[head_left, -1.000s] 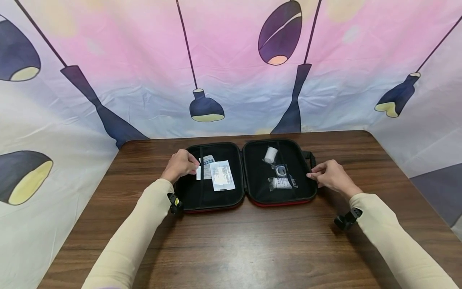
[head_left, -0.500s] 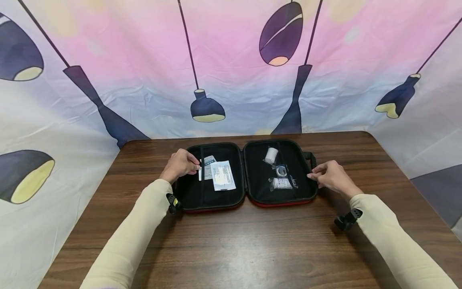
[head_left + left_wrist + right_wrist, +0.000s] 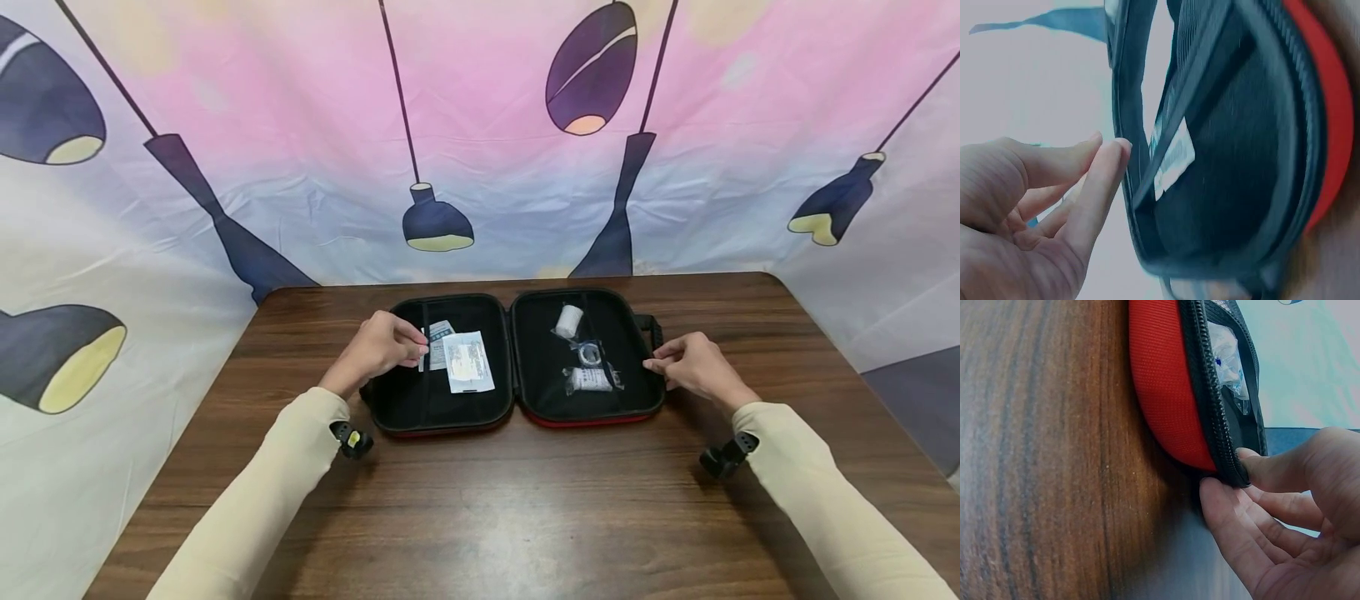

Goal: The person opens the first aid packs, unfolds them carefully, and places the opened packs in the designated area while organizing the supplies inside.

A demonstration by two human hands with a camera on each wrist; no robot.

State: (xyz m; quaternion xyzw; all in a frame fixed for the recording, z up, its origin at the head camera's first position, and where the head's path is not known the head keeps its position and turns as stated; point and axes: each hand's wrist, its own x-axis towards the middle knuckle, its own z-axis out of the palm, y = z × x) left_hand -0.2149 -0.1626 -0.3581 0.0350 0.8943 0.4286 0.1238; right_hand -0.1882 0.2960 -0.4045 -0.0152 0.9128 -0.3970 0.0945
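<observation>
A black-lined zippered case [image 3: 555,400] with a red shell lies unfolded on the table. My left hand [image 3: 384,342] hovers over its left half, thumb and fingertips close together, with nothing visible between them. An elastic strap [image 3: 1200,69] runs past the fingertips, apart from them in the left wrist view. Beside that hand lie a white packet [image 3: 469,363] and a smaller printed packet [image 3: 439,335], the latter partly under the strap. My right hand [image 3: 693,367] pinches the case's right rim at the zipper, thumb inside and fingers outside, seen in the right wrist view.
In the right half sit a white roll [image 3: 568,321], a ring-shaped roll [image 3: 589,354] and a wrapped white roll [image 3: 588,380], in clear plastic. A black handle [image 3: 651,329] juts from the right side. Behind the wooden table [image 3: 480,517] hangs a printed cloth [image 3: 337,125].
The left forearm has drawn slightly back to the left, and the left hand has shifted a little over the strap. The right hand keeps its hold on the rim. The head view has shifted slightly.
</observation>
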